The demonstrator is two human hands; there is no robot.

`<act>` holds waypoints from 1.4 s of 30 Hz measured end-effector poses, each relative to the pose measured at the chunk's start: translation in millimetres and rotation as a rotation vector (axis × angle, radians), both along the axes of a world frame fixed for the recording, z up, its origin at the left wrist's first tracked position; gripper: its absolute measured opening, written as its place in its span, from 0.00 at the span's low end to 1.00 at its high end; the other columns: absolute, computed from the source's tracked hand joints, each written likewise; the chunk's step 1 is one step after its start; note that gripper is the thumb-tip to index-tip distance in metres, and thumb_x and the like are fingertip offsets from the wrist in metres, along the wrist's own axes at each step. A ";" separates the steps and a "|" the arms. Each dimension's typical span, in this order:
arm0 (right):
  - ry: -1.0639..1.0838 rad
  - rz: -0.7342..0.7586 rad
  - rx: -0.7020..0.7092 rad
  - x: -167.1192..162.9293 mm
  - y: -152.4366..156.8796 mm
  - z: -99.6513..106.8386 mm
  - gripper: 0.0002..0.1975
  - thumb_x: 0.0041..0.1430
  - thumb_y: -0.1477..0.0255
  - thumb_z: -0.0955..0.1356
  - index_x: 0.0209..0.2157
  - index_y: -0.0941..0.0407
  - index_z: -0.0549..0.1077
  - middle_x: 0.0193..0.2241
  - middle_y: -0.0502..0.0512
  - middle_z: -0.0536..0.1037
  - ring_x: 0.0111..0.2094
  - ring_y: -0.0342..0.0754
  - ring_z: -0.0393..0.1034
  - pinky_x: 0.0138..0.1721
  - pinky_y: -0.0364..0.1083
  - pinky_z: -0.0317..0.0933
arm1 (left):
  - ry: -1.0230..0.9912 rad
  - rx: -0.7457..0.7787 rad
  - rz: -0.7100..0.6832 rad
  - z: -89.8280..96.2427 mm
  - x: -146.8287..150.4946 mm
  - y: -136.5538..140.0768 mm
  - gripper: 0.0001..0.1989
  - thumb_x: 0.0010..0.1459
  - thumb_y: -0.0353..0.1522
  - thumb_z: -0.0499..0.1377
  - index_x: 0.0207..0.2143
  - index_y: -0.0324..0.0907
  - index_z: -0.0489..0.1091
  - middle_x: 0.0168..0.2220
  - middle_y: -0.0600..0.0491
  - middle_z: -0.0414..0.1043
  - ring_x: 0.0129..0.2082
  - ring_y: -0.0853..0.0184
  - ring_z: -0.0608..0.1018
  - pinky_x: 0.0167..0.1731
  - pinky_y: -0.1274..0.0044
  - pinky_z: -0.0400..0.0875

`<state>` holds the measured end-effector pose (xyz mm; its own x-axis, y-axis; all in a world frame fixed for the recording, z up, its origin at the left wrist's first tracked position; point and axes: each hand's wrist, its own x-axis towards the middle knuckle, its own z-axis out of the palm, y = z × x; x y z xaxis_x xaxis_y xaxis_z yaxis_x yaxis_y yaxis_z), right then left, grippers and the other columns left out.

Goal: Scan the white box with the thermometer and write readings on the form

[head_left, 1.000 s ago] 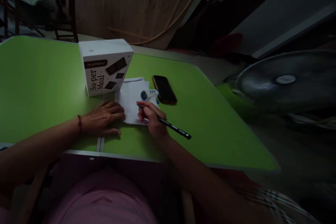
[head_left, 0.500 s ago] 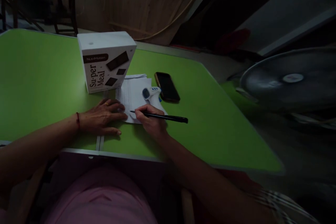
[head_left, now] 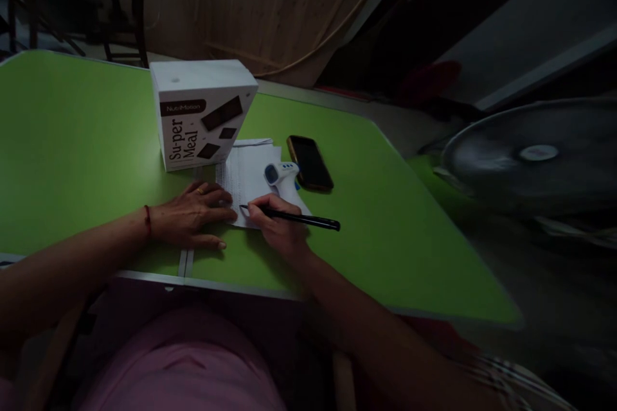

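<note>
"What has the right hand?"
"A black pen, fingers closed around it, tip at the paper sheets; I can't tell if it touches."
"And the left hand?"
"Spread flat, gripping nothing, fingertips over the sheets' left edge."
"Anything obscured?"
"Writing's too small to read, the Su-per Meal box hides the upper-left corner, and the white handheld thermometer's lower end blends into the paper."
</note>
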<state>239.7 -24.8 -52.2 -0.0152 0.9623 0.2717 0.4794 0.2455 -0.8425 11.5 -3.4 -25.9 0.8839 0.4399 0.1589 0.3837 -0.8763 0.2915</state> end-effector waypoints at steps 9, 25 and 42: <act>-0.051 -0.020 0.004 -0.4 -0.4 -0.6 0.08 0.52 0.66 0.66 0.23 0.54 0.72 0.19 0.48 0.74 0.21 0.43 0.65 0.24 0.43 0.59 | -0.013 0.017 0.004 -1.9 0.3 0.5 0.27 0.63 0.50 0.58 0.57 0.43 0.69 0.57 0.38 0.67 0.58 0.46 0.67 0.58 0.55 0.60; -0.047 -0.046 0.016 -2.4 0.5 1.4 0.09 0.51 0.65 0.65 0.22 0.53 0.71 0.18 0.49 0.73 0.21 0.44 0.63 0.23 0.43 0.57 | -0.007 0.003 0.000 -0.9 -0.5 1.5 0.27 0.64 0.50 0.58 0.57 0.43 0.69 0.57 0.38 0.67 0.57 0.46 0.67 0.58 0.55 0.59; -0.042 -0.038 -0.018 -1.1 1.6 1.8 0.08 0.49 0.66 0.66 0.21 0.53 0.70 0.18 0.49 0.72 0.21 0.44 0.64 0.23 0.43 0.58 | -0.011 -0.006 -0.009 0.3 -1.7 1.7 0.27 0.64 0.49 0.59 0.57 0.41 0.69 0.57 0.38 0.67 0.55 0.46 0.69 0.57 0.56 0.60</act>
